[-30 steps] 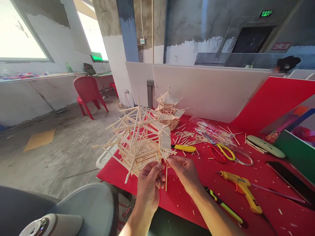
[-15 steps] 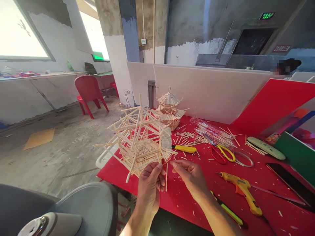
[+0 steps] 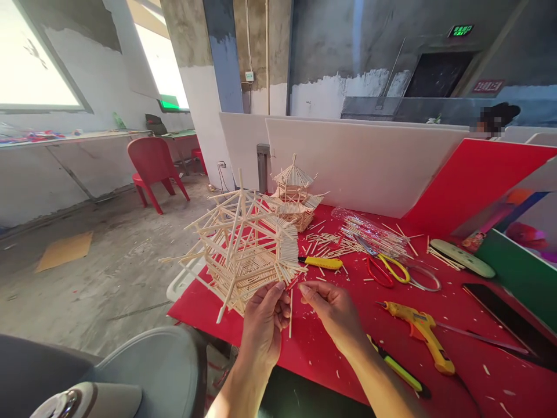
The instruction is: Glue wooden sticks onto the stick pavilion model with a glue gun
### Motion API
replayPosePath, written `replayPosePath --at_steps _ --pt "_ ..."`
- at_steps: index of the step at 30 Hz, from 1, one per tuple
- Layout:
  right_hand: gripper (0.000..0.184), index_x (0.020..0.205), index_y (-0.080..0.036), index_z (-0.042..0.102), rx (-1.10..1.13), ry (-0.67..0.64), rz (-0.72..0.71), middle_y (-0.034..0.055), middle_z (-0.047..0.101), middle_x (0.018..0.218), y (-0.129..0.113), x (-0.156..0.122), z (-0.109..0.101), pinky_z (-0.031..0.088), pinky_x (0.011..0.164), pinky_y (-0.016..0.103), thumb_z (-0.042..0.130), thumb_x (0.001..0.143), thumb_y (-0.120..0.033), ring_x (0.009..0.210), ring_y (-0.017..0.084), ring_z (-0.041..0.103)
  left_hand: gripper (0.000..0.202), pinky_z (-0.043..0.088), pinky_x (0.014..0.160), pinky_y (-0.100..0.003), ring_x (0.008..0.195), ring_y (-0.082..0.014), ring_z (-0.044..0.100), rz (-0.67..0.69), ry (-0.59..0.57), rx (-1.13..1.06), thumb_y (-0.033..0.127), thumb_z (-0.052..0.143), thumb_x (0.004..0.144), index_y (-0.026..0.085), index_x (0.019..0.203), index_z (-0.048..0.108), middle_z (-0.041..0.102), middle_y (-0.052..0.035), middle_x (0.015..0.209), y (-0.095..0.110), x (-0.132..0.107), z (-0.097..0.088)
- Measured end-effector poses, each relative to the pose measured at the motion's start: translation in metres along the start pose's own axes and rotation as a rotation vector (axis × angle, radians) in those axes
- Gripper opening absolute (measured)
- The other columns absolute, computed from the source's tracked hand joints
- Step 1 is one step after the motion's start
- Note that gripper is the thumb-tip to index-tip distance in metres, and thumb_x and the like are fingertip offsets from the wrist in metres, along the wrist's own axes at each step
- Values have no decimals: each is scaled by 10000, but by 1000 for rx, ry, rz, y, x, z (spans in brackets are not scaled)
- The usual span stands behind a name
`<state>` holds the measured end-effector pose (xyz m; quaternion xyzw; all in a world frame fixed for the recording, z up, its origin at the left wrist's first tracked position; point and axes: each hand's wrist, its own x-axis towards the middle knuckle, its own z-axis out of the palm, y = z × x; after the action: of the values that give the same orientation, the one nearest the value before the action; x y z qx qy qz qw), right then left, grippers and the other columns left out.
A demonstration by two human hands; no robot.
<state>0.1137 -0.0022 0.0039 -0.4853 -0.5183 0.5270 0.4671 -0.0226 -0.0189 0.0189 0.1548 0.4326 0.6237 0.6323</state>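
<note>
In front of me stands an openwork pavilion model point(image 3: 243, 238) made of thin wooden sticks, its right roof panel covered with close-laid sticks. My left hand point(image 3: 266, 313) is closed at the model's lower right edge, thumb against forefinger; what sits in the pinch is hidden. A single thin stick point(image 3: 290, 319) runs beside its fingertips, and I cannot tell if the hand holds it or it lies on the table. Just to the right, my right hand point(image 3: 328, 302) has thumb and forefinger pinched together, apart from the left. Anything between them is too small to make out.
A yellow cutter point(image 3: 322, 263), scissors point(image 3: 394, 268), loose sticks point(image 3: 326, 239) and a glue gun point(image 3: 422, 334) lie on the red tabletop point(image 3: 348, 348). Behind stands a second stick pavilion point(image 3: 295, 194). A green-handled tool point(image 3: 402, 371) lies by my right forearm. A person point(image 3: 496, 120) is beyond the partition.
The whole view has shifted slightly, so things appear a little further left. Both hands keep nearly the same pose beside the model.
</note>
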Motion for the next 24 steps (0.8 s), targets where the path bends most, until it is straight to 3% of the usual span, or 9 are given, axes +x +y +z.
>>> replayPosePath --at_steps 19,24 --pt "430 925 -162 773 13 -22 11 50 717 754 -4 7 7 494 655 267 670 800 -561 742 196 633 285 295 360 -152 401 -50 458 -17 -20 -17 336 824 651 148 649 609 581 31 539 -1 4 0" --pt "445 936 -166 767 -98 30 -6 52 722 762 -7 0 -5 491 637 258 649 809 -576 737 196 634 281 295 359 -150 396 -51 457 -33 -18 -10 336 815 668 154 654 602 578 34 525 -1 3 1"
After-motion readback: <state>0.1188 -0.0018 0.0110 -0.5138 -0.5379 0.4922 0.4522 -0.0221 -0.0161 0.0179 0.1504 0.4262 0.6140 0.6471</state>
